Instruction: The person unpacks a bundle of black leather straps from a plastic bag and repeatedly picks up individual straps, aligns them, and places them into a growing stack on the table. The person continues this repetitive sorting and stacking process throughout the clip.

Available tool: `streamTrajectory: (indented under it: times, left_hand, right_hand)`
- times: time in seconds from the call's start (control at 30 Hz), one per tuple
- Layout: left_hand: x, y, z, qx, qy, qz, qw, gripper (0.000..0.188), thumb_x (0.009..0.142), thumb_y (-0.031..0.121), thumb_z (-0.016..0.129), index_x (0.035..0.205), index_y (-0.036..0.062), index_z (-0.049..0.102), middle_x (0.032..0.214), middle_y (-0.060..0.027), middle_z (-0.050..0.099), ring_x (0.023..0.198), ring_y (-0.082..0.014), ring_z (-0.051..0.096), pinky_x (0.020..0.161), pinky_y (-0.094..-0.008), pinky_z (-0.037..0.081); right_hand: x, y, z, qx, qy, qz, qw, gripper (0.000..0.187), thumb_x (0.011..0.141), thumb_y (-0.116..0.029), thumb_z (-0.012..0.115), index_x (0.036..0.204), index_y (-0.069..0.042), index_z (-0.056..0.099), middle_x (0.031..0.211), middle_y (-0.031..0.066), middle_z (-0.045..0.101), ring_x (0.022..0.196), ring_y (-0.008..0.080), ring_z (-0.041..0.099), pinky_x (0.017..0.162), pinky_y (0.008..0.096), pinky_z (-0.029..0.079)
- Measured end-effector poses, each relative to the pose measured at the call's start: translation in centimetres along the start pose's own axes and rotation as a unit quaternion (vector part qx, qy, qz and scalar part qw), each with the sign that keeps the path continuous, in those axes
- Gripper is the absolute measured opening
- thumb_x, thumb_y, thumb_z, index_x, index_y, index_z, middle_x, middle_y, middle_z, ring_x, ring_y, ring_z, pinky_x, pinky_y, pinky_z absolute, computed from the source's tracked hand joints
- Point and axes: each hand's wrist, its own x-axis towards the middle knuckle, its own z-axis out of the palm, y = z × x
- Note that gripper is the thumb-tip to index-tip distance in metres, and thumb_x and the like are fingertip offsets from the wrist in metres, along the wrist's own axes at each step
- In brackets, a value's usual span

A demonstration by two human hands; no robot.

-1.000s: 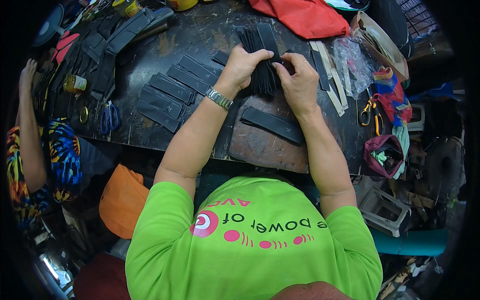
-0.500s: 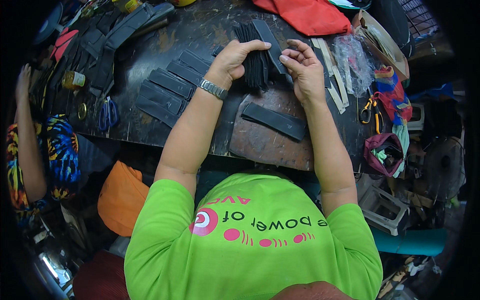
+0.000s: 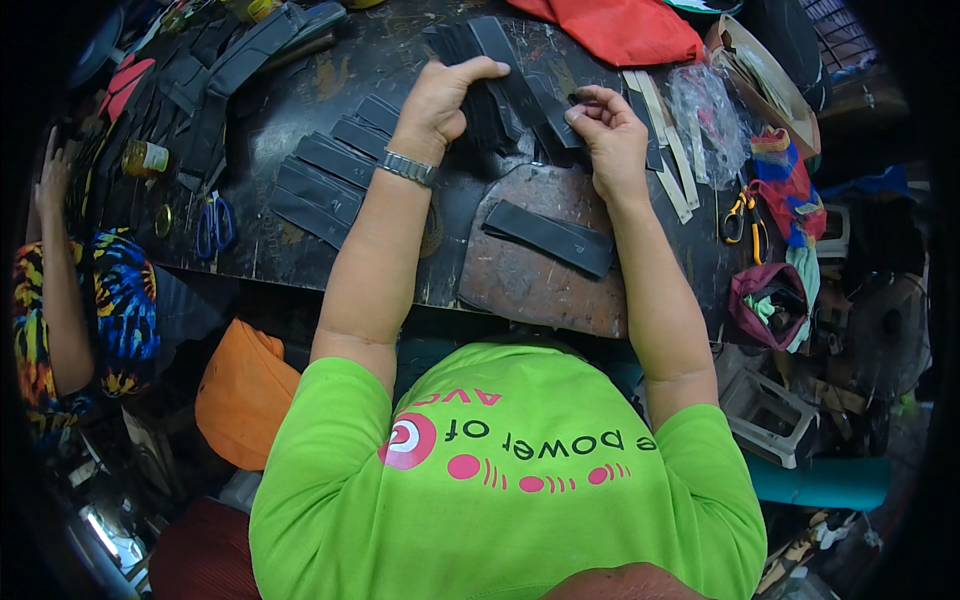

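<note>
My left hand (image 3: 434,105), with a metal watch at the wrist, is closed around a thick bundle of black strips (image 3: 484,115). Its thumb presses on the smooth front strip (image 3: 512,72), which slants down toward my right hand (image 3: 612,135). That hand is closed in a pinch near the strip's right edge; anything between its fingertips is too small to make out. Below the hands, a few black strips (image 3: 548,238) lie stacked on a worn brown board (image 3: 520,290). To the left, overlapping piles of black strips (image 3: 320,178) rest on the dark table (image 3: 265,240).
Blue-handled scissors (image 3: 214,228) and a small jar (image 3: 146,158) lie at left, near another person's arm (image 3: 62,300). At right are pale strips (image 3: 672,160), clear plastic (image 3: 706,125) and orange-black pliers (image 3: 744,215). A red cloth (image 3: 620,35) lies at the far side.
My left hand has shifted left and slightly up with the bundle. The front strip now slants more, spread from the rest. My right hand stays nearly in place, slightly lower.
</note>
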Motion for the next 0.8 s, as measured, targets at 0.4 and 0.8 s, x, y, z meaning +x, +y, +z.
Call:
streamTrajectory:
  times: [0.4,0.8]
  left_hand:
    - [-0.5,-1.2,1.4,0.004,-0.039,-0.045,0.998,0.02,0.075,-0.003,0.072,0.094,-0.008,0.066,0.086,-0.0149,0.071,0.074,-0.0247,0.071,0.067,-0.0334,0.06]
    - [0.2,-0.7,0.1,-0.093,-0.007,-0.036,0.995,0.022,0.082,0.001,0.067,0.102,-0.009,0.065,0.101,-0.0192,0.07,0.093,-0.0268,0.07,0.084,-0.0366,0.059]
  right_hand:
    - [-1.4,-1.2,1.2,-0.067,-0.036,-0.027,0.997,0.021,0.086,-0.012,0.071,0.101,0.002,0.069,0.082,0.0047,0.068,0.076,0.0068,0.06,0.07,0.0223,0.048]
    - [-0.4,0.4,0.0,-0.17,-0.031,-0.005,0.985,0.024,0.081,-0.005,0.071,0.103,0.002,0.067,0.067,0.0056,0.066,0.062,0.0066,0.057,0.062,0.0255,0.047]
